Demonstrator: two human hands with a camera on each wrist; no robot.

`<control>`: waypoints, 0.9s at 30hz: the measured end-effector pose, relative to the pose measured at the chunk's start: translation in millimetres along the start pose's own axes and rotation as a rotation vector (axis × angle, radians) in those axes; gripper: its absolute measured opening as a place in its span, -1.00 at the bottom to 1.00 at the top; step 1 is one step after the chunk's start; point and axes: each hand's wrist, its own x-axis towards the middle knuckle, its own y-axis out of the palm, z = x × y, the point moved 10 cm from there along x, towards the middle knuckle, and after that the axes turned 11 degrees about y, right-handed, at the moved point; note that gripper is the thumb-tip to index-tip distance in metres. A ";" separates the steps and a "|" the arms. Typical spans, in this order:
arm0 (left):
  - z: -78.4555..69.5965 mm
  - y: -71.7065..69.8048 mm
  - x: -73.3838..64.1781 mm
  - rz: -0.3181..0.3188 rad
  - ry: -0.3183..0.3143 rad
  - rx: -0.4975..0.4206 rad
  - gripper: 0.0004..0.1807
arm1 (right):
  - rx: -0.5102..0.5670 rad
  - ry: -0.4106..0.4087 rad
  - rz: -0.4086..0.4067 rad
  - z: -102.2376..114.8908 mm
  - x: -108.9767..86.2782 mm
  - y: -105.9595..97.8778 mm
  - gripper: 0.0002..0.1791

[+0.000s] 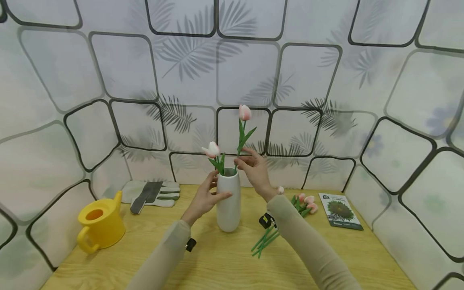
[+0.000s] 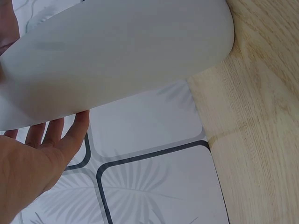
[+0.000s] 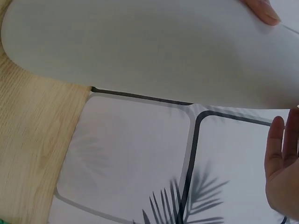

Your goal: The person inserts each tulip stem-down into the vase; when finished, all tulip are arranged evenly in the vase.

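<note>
A tall white vase [image 1: 229, 205] stands upright on the table, with one pale pink tulip [image 1: 212, 150] leaning left out of its mouth. Around the upper left side of the vase my left hand [image 1: 204, 198] holds on, thumb across the front and fingers behind; the left wrist view shows its fingertips [image 2: 80, 122] against the white wall. My right hand [image 1: 258, 174] pinches the stem of a second pink tulip [image 1: 245, 112] between thumb and fingers. That tulip stands nearly upright, its lower stem at the vase rim. In the right wrist view the vase [image 3: 140, 56] hides the stem.
Several more pink tulips [image 1: 302, 204] lie on the table at the right, partly behind my right sleeve. Farther right is a seed packet [image 1: 340, 211] with a flower picture. A yellow watering can [image 1: 103, 223] and grey-white gloves [image 1: 154, 194] are at the left. Patterned walls [image 1: 188, 129] enclose the table.
</note>
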 end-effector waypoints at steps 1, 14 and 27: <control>-0.1 0.2 -0.1 0.002 0.002 0.000 -0.10 | -0.033 0.004 0.003 -1.5 -0.2 1.6 -0.52; -0.7 -0.6 0.2 -0.003 0.013 0.018 -0.08 | -0.126 -0.023 0.038 -6.1 -4.9 14.2 -0.60; -3.8 0.2 -0.8 -0.003 0.016 0.002 -0.09 | -0.126 0.000 0.042 -10.5 -5.2 16.0 -0.60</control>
